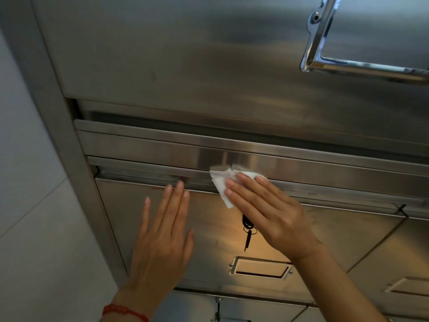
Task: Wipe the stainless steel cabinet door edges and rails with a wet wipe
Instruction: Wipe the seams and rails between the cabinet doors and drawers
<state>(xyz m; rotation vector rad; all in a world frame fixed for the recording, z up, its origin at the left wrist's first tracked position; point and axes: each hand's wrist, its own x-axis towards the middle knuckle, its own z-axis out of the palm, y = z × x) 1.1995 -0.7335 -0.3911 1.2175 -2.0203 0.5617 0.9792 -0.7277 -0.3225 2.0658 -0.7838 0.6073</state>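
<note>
Head view looks steeply at a stainless steel cabinet front. Right hand (267, 212), at centre frame, lies flat with its fingers straight and close together, pressing a crumpled white wet wipe (224, 182) against the horizontal rail (325, 173) that runs across the middle of the picture. The wipe sits under the fingertips, bunched at the rail and trailing down to the top edge of the lower cabinet door (139, 205). Left hand (162, 238), in the lower left of the frame, is spread open and holds nothing; its fingertips reach up to the door's top edge, just left of the wipe, and the palm lies against or close over the door face. A red cord bracelet (125, 311) circles the left wrist at the bottom edge. Below the right hand a black key with a ring (248, 228) hangs from the door, and lower still sits a recessed label holder (261, 268). A larger upper door (185, 54) fills the top of the frame, with a chrome frame handle (320, 49) at the upper right. Pale wall tiles (34, 205) fill the left side.
</note>
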